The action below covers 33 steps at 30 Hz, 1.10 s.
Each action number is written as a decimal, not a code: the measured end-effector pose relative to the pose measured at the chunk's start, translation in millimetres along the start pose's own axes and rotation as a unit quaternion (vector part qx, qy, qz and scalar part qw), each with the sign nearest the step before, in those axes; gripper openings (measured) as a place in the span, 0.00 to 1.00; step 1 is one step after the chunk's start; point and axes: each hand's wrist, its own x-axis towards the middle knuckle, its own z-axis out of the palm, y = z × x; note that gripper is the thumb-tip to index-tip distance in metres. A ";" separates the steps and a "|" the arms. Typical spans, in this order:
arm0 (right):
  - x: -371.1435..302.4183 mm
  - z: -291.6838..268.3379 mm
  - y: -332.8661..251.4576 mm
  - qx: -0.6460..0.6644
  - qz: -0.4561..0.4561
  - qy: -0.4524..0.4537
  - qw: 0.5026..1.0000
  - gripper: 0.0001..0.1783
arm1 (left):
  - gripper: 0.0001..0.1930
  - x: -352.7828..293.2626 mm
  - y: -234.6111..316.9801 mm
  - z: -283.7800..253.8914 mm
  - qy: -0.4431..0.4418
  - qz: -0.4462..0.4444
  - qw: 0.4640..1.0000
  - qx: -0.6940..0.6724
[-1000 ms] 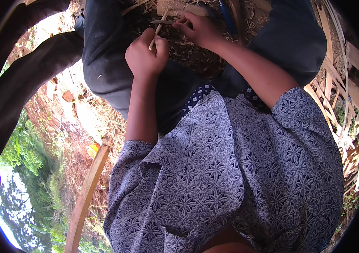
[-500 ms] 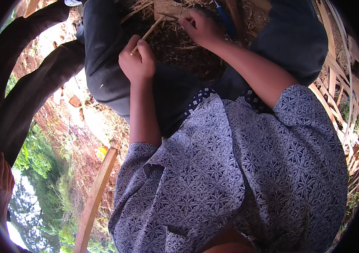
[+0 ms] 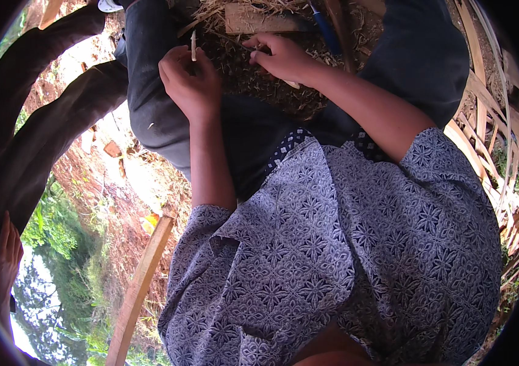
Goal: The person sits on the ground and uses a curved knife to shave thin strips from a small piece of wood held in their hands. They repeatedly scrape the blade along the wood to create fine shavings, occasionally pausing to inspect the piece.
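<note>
My left hand [image 3: 191, 82] is closed around a thin pale wooden stick [image 3: 193, 46], whose tip points up and away from me above the fingers. To its right, my right hand [image 3: 279, 59] grips a knife; its narrow dark blade [image 3: 235, 42] reaches left toward the stick without touching it. The pale butt of the knife's handle [image 3: 292, 84] shows below the palm. Both hands are over shavings-strewn ground between my dark-trousered legs. Just beyond them lies a flat wooden block [image 3: 262, 19].
A blue-handled tool [image 3: 326, 32] lies beyond my right hand. Wood shavings [image 3: 210, 15] surround the block. Long wooden strips [image 3: 482, 113] are piled at the right. At the left are another person's dark-trousered legs [image 3: 67, 100] and hand [image 3: 6, 250], near a wooden beam [image 3: 140, 287].
The stick has swung from a slant to nearly upright as my left hand turned. My right hand has dropped slightly nearer to me, and the knife blade has come away from the stick.
</note>
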 end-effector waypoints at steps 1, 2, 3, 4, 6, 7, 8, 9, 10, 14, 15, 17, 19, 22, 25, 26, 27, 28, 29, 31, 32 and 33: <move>-3.5 -3.8 -9.0 0.030 0.036 -0.020 0.999 0.21 | 0.08 -1.3 -2.1 -0.1 0.003 -0.007 1.000 -0.008; -5.4 -5.9 -15.0 0.059 0.072 -0.041 0.995 0.21 | 0.09 -3.1 -4.6 0.1 0.006 -0.014 1.000 -0.016; -4.9 -5.4 -14.3 0.065 0.070 -0.030 0.995 0.21 | 0.08 -6.2 -8.8 1.2 0.015 -0.048 0.997 -0.051; -3.9 -4.3 -12.4 0.070 0.068 -0.019 0.995 0.21 | 0.08 -9.1 -13.1 2.7 0.023 -0.082 0.993 -0.087; -4.3 -4.3 -17.0 0.094 0.065 0.019 0.993 0.22 | 0.08 -10.5 -13.7 3.7 0.039 -0.127 0.976 -0.172; -6.3 -5.5 -24.3 0.113 0.063 0.045 0.991 0.23 | 0.08 -9.6 -8.3 3.0 0.046 -0.139 0.964 -0.221; -7.4 -6.2 -28.6 0.131 0.062 0.071 0.987 0.24 | 0.09 -8.9 -5.4 2.6 0.053 -0.150 0.950 -0.270; -5.9 -9.0 -26.3 0.118 0.052 0.082 0.988 0.25 | 0.10 -8.7 -6.4 2.4 0.043 -0.143 0.954 -0.260; -2.7 -14.7 -20.9 0.104 0.042 0.093 0.989 0.26 | 0.10 -9.2 -8.3 2.2 0.032 -0.135 0.958 -0.250; 1.3 -27.1 -14.3 0.165 0.043 0.115 0.979 0.28 | 0.12 -5.2 -1.9 2.8 0.022 -0.125 0.969 -0.211; 0.7 -30.0 -15.5 0.188 0.060 0.110 0.974 0.28 | 0.13 -4.5 1.6 1.5 0.011 -0.131 0.973 -0.190; -11.6 -30.8 -37.1 0.228 0.094 0.091 0.965 0.27 | 0.14 0.5 6.8 -1.1 -0.007 -0.137 0.979 -0.149; -17.8 -27.3 -47.8 0.253 0.102 0.072 0.959 0.26 | 0.18 1.9 0.0 2.7 -0.015 -0.059 0.997 -0.045; -12.8 -20.1 -41.0 0.266 0.088 0.046 0.959 0.26 | 0.20 9.7 -0.3 6.9 0.000 -0.022 1.000 0.004; -8.2 -15.6 -41.3 0.272 0.094 0.069 0.955 0.27 | 0.20 19.0 -4.9 13.4 0.030 -0.020 0.998 -0.055; -4.1 -14.4 -40.6 0.269 0.089 0.081 0.956 0.28 | 0.19 21.5 -7.8 15.2 0.040 -0.018 0.996 -0.083; -3.0 -15.5 -38.3 0.252 0.086 0.093 0.959 0.29 | 0.19 24.7 -6.3 17.2 0.023 -0.015 0.998 -0.059; -2.6 -16.6 -36.5 0.234 0.084 0.104 0.963 0.29 | 0.19 27.5 -4.1 18.5 0.006 -0.013 0.999 -0.034; -1.7 -18.1 -35.3 0.217 0.081 0.114 0.966 0.30 | 0.19 30.0 -2.6 20.0 -0.011 -0.012 1.000 -0.009; -4.7 -16.7 -36.1 0.209 0.095 0.092 0.969 0.30 | 0.19 27.9 -6.7 26.1 -0.018 -0.014 0.999 -0.027; -6.1 -14.6 -37.2 0.205 0.102 0.079 0.970 0.30 | 0.20 26.2 -10.3 28.0 -0.023 -0.031 0.998 -0.043; -5.9 -8.3 -37.2 0.191 0.098 0.071 0.974 0.29 | 0.20 28.5 -12.9 28.5 -0.031 -0.047 0.996 -0.063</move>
